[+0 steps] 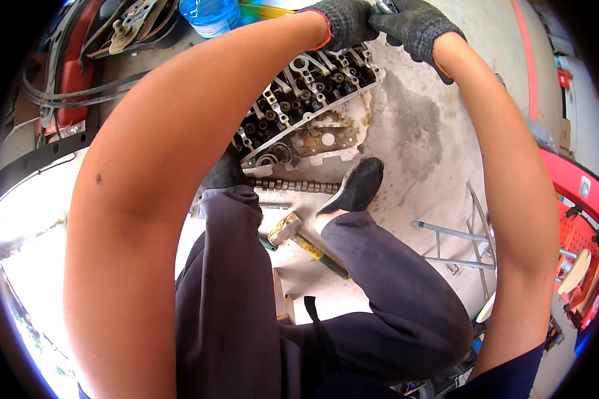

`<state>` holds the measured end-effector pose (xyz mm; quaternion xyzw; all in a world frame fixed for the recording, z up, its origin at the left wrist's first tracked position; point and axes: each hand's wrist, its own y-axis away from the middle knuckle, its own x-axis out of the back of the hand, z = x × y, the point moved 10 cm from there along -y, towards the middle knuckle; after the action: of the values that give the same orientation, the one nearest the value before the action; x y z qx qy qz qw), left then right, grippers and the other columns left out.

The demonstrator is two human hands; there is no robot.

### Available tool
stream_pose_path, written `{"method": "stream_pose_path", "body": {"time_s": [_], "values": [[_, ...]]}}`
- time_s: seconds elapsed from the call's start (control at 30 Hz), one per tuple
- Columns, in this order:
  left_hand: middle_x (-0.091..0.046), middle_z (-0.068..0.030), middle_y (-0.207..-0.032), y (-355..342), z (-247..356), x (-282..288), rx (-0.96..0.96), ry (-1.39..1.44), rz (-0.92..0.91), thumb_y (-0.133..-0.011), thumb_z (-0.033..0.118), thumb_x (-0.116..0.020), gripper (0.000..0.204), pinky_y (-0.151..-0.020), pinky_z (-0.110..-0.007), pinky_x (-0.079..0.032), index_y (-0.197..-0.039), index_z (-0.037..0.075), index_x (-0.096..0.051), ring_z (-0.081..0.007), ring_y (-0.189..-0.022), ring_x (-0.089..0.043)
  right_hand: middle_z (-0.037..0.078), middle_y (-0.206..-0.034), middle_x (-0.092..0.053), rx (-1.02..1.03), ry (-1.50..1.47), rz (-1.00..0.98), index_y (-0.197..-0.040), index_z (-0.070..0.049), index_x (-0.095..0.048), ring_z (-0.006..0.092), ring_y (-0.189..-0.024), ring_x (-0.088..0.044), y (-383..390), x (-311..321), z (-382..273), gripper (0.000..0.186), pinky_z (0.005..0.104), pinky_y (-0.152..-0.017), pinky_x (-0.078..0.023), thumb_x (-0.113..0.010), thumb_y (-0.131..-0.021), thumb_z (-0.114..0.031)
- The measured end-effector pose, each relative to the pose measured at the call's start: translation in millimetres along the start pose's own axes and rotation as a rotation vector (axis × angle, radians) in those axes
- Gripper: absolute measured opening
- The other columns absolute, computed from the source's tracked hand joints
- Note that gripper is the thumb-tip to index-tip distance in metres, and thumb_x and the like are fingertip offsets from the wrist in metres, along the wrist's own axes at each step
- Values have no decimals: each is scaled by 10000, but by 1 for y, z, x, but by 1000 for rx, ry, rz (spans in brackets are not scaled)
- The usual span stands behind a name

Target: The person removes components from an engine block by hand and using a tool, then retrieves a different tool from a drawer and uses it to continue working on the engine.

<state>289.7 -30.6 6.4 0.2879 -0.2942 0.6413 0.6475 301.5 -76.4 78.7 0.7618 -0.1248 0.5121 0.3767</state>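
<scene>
Cylinder head (pixel 304 93) on nearside of grip
Right hand (pixel 416 30) curled around metal piece (pixel 385 6); left hand (pixel 348 25) bent, hold cannot be determined; cylinder head's long axis runs near-left to far-right, left hand nearer

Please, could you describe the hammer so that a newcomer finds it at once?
Start at the large engine part with rows of metal arms, near the picture's top. Go down past the long ribbed metal shaft; the hammer lies between the dark trouser legs. Its blocky head and yellow-and-black handle set it apart from that all-metal shaft.
</scene>
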Motion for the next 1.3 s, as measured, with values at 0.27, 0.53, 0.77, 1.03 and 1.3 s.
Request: {"method": "stream_pose_path", "body": {"time_s": [0.27, 0.53, 0.77, 1.03, 1.3], "values": [[-729, -159, -976, 16, 2, 0, -2, -79, 68, -851, 365, -705, 403, -872, -413, -540, -1126, 73, -664, -325, -943, -700, 156, -796, -665, -316, -302, -286, -1164, 4, -605, 249, -580, -642, 18, -44, 13, 365, 376, -503, -575, -610, -924, -271], [-719, -198, -991, 7, 5, 23, 90, 266, 143, -826, 384, -695, 385, -825, -430, -553, -1033, 59, -707, -320, -929, -704, 176, -946, -709, -280, -84, -133, -1319, -60, -515, 285, -706, -695, -9, -27, 26, 373, 466, -579, -580, -463, -957, -134], [-705, -225, -1008, -19, 53, 18, -229, -478, 62, -820, 122, -623, 204, -839, -436, -559, -958, 5, -717, -370, -980, -692, 202, -1089, -690, -322, -135, 178, -1172, -55, -611, 360, -922, -688, 56, -35, 30, 378, 498, -781, -536, -585, -894, -309], [-728, -134, -987, -30, 46, 11, -161, -267, 110, -789, 106, -698, 290, -816, -426, -547, -1077, 71, -708, -309, -915, -707, 167, -943, -703, -30, 283, 518, -1024, -177, -651, 405, -881, -665, 48, -11, 57, 404, 515, -756, -508, -522, -918, -545], [-715, -174, -948, -14, 34, 33, -57, -452, 426, -843, 110, -614, 147, -825, -432, -550, -922, 83, -735, -342, -933, -692, 163, -976, -699, 189, 354, 522, -1028, -128, -660, 389, -918, -652, 18, -2, 40, 341, 483, -791, -506, -592, -884, -431]]}}
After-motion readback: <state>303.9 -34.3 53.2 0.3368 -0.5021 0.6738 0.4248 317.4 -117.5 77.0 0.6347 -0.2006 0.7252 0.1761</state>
